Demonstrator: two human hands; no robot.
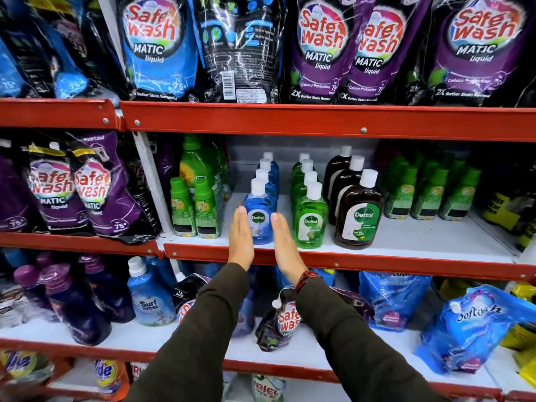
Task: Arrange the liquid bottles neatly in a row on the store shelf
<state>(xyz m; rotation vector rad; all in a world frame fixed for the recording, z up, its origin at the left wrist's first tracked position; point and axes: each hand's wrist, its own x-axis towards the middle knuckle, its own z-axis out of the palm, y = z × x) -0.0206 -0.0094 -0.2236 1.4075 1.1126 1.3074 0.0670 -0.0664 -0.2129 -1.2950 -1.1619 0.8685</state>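
On the middle shelf (pixel 406 242) stand three front-to-back rows of Dettol bottles with white caps: blue, green and brown. The front blue bottle (pixel 259 210) sits at the shelf's front edge. My left hand (pixel 240 239) lies flat against its left side and my right hand (pixel 285 245) flat against its right side, fingers straight and pointing into the shelf. The front green bottle (pixel 310 219) stands just right of my right hand, and the front brown bottle (pixel 359 216) right of that. Neither hand grips anything.
Small green bottles (pixel 194 210) crowd the shelf to the left of the blue row and more green bottles (pixel 432 192) stand to the right. Safewash pouches (pixel 319 44) hang above. The lower shelf holds a Surf bottle (pixel 149 297) and soft refill pouches (pixel 464 329).
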